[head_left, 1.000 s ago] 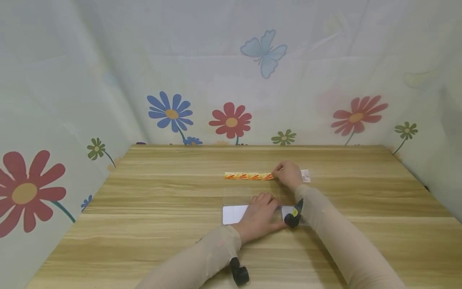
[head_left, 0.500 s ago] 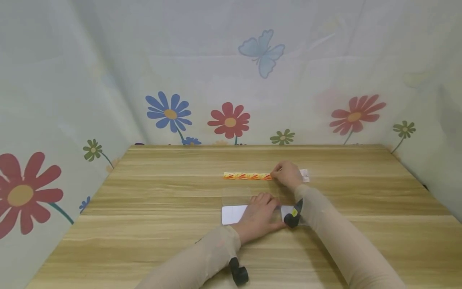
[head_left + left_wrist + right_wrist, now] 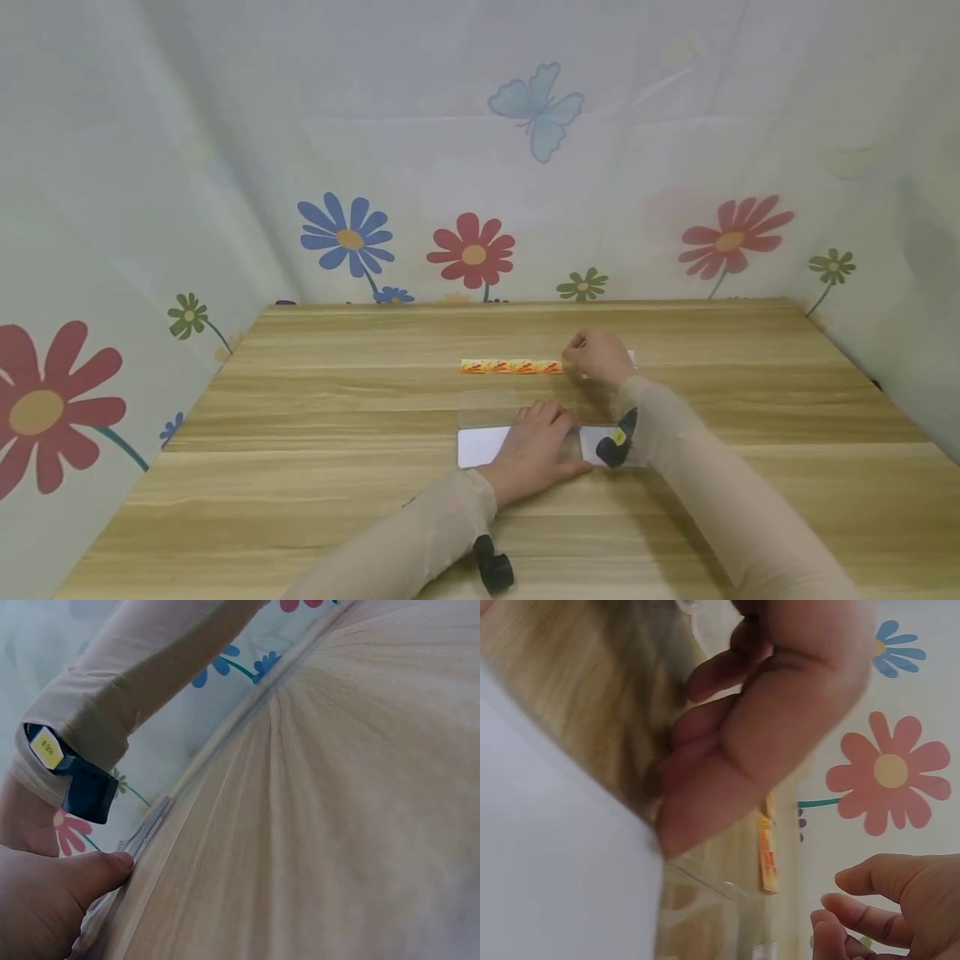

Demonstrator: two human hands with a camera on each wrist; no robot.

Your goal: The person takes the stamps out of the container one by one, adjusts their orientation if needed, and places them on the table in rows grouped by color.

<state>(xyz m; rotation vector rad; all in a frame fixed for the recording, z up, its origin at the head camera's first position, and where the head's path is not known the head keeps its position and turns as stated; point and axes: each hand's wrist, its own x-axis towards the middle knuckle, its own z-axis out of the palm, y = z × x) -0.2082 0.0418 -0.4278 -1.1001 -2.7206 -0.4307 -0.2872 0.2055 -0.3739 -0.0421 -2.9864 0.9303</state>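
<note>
On the table lies a yellow-orange strip (image 3: 510,367) of several small printed panels with red marks. My right hand (image 3: 597,358) is at the strip's right end and covers part of it; a white end piece (image 3: 632,357) peeks out behind. In the right wrist view, that hand's thumb and fingertips (image 3: 845,880) are bent with a small gap, and nothing shows between them. My left hand (image 3: 534,446) rests across a flat white rectangular piece (image 3: 480,446), its fingers at the far edge. Its thumb (image 3: 112,871) touches the near edge. The left palm hides the middle.
A clear plastic sheet (image 3: 486,408) lies just beyond the white piece. The wood-grain table (image 3: 337,375) ends at the back against a white curtain (image 3: 405,150) printed with flowers. A black camera mount (image 3: 617,440) on the right wrist overlaps the white piece's right end.
My right hand has turned slightly and risen a little at the strip's end, covering more of the white end piece. The left hand stays put. The whole head view has shifted slightly.
</note>
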